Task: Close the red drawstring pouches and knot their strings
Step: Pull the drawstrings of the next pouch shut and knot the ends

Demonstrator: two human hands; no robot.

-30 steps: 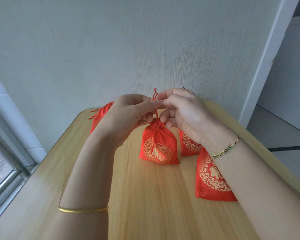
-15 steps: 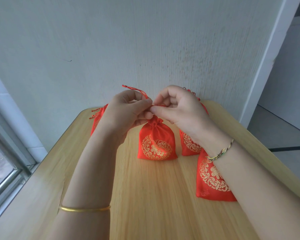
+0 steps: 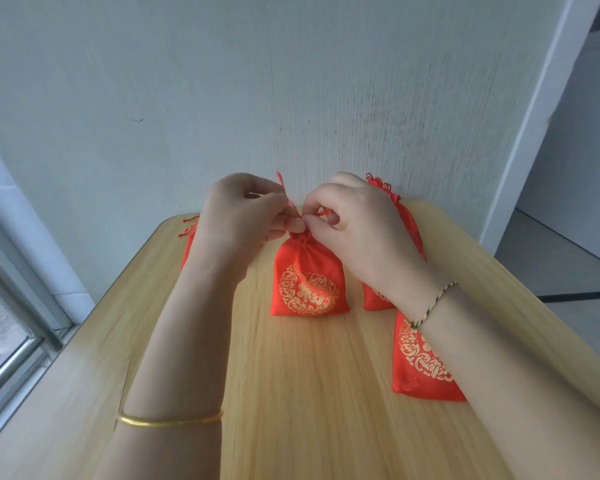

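The pouch I am working on stands near the middle of the table, its mouth gathered tight, and its red strings rise from the neck into my fingers. My left hand pinches one string between thumb and forefinger just above the neck, the loose end poking up past my knuckles; my right hand pinches the other, which curls in a small loop by my forefinger. The thumbs meet over the neck. The knot looks only half formed to me: if I pull unevenly or let a thin end slip, the loop could fall open, or the light pouch could tip over or lift off the wood. Around it are more – a flat pouch under my right forearm, a hidden pouch behind that wrist, a far pouch beyond my right hand, an edge pouch behind my left wrist
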